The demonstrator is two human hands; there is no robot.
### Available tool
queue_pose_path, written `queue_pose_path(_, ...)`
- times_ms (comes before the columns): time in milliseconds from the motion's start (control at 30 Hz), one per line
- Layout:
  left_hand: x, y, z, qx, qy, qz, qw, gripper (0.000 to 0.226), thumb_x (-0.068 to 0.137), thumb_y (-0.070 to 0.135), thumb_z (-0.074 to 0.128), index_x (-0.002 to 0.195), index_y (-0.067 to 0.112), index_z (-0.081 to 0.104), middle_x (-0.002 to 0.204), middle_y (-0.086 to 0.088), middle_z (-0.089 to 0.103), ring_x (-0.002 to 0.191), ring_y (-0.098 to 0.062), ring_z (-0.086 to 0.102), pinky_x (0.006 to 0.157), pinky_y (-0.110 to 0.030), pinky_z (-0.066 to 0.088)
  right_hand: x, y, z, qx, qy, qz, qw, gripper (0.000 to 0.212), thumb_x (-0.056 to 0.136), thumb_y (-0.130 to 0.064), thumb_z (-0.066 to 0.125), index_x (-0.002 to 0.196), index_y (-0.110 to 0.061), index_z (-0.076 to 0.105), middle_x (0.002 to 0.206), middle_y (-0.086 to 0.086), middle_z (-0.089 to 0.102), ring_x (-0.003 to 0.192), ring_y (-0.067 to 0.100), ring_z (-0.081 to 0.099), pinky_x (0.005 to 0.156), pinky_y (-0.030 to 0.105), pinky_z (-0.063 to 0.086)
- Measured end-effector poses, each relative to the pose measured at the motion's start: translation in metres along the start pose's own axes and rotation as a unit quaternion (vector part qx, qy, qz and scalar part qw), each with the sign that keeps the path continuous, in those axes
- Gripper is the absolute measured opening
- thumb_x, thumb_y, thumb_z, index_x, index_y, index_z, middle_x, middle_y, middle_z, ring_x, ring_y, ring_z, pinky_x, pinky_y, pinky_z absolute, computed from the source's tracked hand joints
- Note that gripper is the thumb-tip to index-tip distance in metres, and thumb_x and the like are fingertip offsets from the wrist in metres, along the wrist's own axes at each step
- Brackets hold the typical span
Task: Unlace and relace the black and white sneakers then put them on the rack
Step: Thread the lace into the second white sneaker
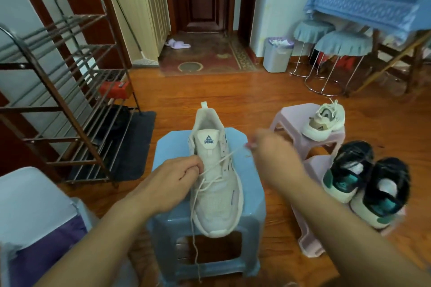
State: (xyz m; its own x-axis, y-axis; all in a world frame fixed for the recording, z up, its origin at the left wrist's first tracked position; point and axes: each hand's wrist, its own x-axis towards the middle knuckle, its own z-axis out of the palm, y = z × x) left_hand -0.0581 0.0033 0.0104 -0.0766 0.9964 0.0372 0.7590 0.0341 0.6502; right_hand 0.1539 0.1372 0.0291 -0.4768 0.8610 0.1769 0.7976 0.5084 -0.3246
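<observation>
The step in hand appears to be lace work on a white Peak sneaker [215, 177], which rests on a blue plastic stool [205, 228] between both hands. One loose lace end [194, 235] hangs down the stool front, nearer than the fingers.

The left hand [172, 182] has its fingers [193, 166] curled, pinching the lace at the sneaker's left eyelets. The right hand [272, 149] is blurred; it appears to pinch a taut lace strand [227, 157].

Next move: feed or draw the strand through an eyelet, keeping tension even.

The black and white sneakers [366, 184] sit right of the right hand on a pink stool [305, 223]. The shoe rack [60, 91] stands far left.
</observation>
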Motion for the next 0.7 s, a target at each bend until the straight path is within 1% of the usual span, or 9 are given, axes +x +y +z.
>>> queue_pose_path(67,-0.001,0.001,-0.001,0.023,0.003,0.000,1.000,0.023,0.101,0.034,0.039,0.090,0.032,0.058,0.087,0.011,0.064,0.085,-0.007,0.060,0.077,-0.042,0.052,0.012,0.043,-0.024,-0.040,0.013,0.158,0.987,0.008,0.096,-0.016,0.061,0.101,-0.011,0.058,0.087,0.005,0.060,0.084,0.031,0.062,0.067,0.037,0.048)
queue_pose_path(133,-0.001,0.003,0.000,0.051,0.004,0.006,0.999,0.021,0.103,0.033,0.040,0.090,0.032,0.056,0.086,0.012,0.062,0.083,-0.005,0.058,0.075,-0.038,0.051,0.016,0.071,-0.037,-0.074,-0.077,0.267,0.958,0.016,0.094,-0.016,0.065,0.106,-0.006,0.062,0.085,0.008,0.057,0.082,0.028,0.057,0.069,0.037,0.048)
queue_pose_path(200,-0.001,0.006,0.001,0.073,0.009,0.013,0.997,0.018,0.102,0.035,0.041,0.089,0.033,0.054,0.084,0.012,0.060,0.081,-0.005,0.056,0.072,-0.035,0.050,0.018,0.081,-0.033,-0.091,-0.188,0.249,0.946,0.027,0.092,-0.024,0.069,0.113,-0.007,0.067,0.091,0.006,0.061,0.087,0.022,0.060,0.077,0.035,0.053)
queue_pose_path(267,-0.001,0.008,0.002,0.104,0.020,0.014,0.994,0.012,0.101,0.037,0.045,0.091,0.036,0.052,0.084,0.013,0.058,0.081,-0.003,0.054,0.067,-0.028,0.046,0.016,0.075,-0.030,-0.012,-0.233,0.234,0.944,0.026,0.092,-0.032,0.069,0.108,-0.011,0.070,0.099,0.006,0.069,0.093,0.021,0.065,0.088,0.039,0.056)
queue_pose_path(367,-0.002,0.013,0.006,0.129,0.059,0.012,0.990,0.003,0.100,0.040,0.049,0.097,0.041,0.051,0.088,0.019,0.049,0.087,0.003,0.048,0.063,-0.020,0.036,0.010,0.060,-0.040,0.146,-0.214,0.190,0.947,0.032,0.097,-0.045,0.059,0.095,-0.015,0.071,0.085,0.006,0.070,0.079,0.021,0.065,0.080,0.038,0.055)
queue_pose_path(500,0.004,0.022,0.017,0.114,0.172,0.037,0.978,0.022,0.095,0.028,0.059,0.115,0.034,0.067,0.096,0.019,0.043,0.094,-0.004,0.045,0.077,-0.025,0.045,0.000,0.041,-0.044,0.243,-0.151,0.136,0.948,0.019,0.102,-0.024,0.056,0.098,-0.024,0.074,0.072,-0.009,0.062,0.059,0.008,0.048,0.055,0.018,0.040)
queue_pose_path(533,0.008,0.022,0.020,0.133,0.188,0.047,0.972,0.026,0.093,0.024,0.062,0.117,0.031,0.071,0.096,0.017,0.043,0.095,-0.007,0.043,0.080,-0.031,0.047,-0.002,0.036,-0.042,0.264,-0.155,0.127,0.944,0.017,0.102,-0.024,0.057,0.098,-0.026,0.074,0.071,-0.011,0.061,0.059,0.005,0.047,0.054,0.015,0.037)
queue_pose_path(633,0.020,0.023,0.027,0.196,0.193,0.063,0.959,0.032,0.088,0.019,0.069,0.117,0.034,0.074,0.100,0.010,0.043,0.096,-0.017,0.040,0.083,-0.039,0.045,-0.002,0.026,-0.036,0.367,-0.186,0.135,0.901,0.019,0.095,-0.031,0.067,0.087,-0.017,0.076,0.062,-0.006,0.059,0.060,0.014,0.048,0.059,0.025,0.039)
queue_pose_path(700,0.024,0.024,0.028,0.225,0.196,0.069,0.952,0.033,0.085,0.019,0.073,0.113,0.034,0.076,0.106,0.005,0.048,0.102,-0.022,0.042,0.086,-0.041,0.043,-0.002,0.023,-0.034,0.406,-0.236,0.138,0.872,0.010,0.089,-0.022,0.076,0.098,-0.018,0.078,0.076,-0.004,0.069,0.073,0.018,0.059,0.067,0.027,0.048)
